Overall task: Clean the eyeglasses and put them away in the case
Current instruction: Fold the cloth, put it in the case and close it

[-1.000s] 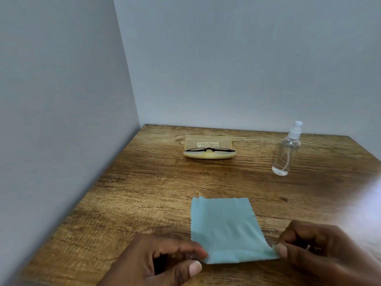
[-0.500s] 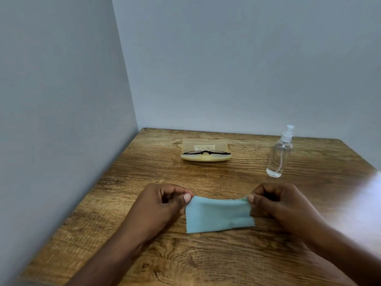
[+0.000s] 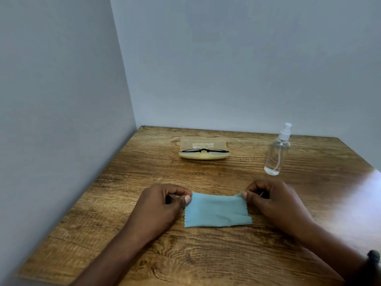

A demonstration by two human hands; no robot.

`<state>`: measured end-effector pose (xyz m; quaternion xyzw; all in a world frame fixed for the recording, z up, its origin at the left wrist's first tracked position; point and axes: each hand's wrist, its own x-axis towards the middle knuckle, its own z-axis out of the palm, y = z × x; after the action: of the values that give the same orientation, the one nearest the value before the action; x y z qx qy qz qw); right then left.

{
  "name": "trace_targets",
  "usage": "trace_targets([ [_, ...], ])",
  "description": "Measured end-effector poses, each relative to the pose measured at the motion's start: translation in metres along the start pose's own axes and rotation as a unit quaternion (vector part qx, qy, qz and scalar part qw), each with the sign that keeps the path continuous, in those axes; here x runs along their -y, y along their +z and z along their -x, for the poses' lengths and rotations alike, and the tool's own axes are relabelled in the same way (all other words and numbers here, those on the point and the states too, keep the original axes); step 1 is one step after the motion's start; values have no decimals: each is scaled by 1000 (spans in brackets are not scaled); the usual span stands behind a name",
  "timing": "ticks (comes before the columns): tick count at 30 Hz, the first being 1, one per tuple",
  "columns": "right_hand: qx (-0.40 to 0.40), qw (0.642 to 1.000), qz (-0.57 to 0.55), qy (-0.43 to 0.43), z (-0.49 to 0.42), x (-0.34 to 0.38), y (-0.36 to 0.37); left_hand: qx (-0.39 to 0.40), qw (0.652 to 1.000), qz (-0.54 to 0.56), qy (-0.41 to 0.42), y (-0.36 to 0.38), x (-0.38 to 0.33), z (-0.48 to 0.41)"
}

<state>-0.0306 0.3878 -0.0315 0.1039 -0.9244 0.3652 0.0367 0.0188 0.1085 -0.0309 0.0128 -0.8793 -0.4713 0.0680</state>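
Note:
A light blue cleaning cloth (image 3: 216, 211), folded in half, lies on the wooden table (image 3: 144, 244) in front of me. My left hand (image 3: 162, 205) pinches its far left corner and my right hand (image 3: 272, 201) pinches its far right corner. Black-framed eyeglasses (image 3: 205, 151) rest folded in an open yellow case (image 3: 204, 155) at the back of the table, well beyond both hands.
A clear spray bottle (image 3: 277, 155) with a white nozzle stands at the back right. Grey walls (image 3: 61, 120) close off the table on the left and at the back. A dark band sits on my right wrist (image 3: 373, 256).
Both hands carried the cloth's near edge away from me and folded it over onto the far edge. The cloth now lies as a half-size strip, and the hands hold its far corners.

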Motion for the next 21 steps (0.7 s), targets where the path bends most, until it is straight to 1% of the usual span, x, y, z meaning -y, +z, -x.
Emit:
trace_targets([
  [3,-5,1000,-2,2,0,0,0,-15,1000,-22,17,2,1,3],
  [6,-23,1000,-16,0,3,3,0,-27,994,-90,51,5,3,6],
  [8,-45,999,-16,-18,10,7,0,-32,990,-120,69,7,5,9],
  [11,-76,988,61,-115,29,21,5,-31,985,-145,83,8,8,13],
  [13,-63,975,103,-187,44,33,11,-21,978,-186,89,8,11,15],
  [15,-53,963,139,-226,58,40,18,-10,971,-219,92,8,13,17],
  [17,-59,961,149,-227,67,41,21,-1,967,-238,90,6,15,19],
  [21,-63,969,168,-173,72,33,15,12,962,-260,82,3,16,21],
])
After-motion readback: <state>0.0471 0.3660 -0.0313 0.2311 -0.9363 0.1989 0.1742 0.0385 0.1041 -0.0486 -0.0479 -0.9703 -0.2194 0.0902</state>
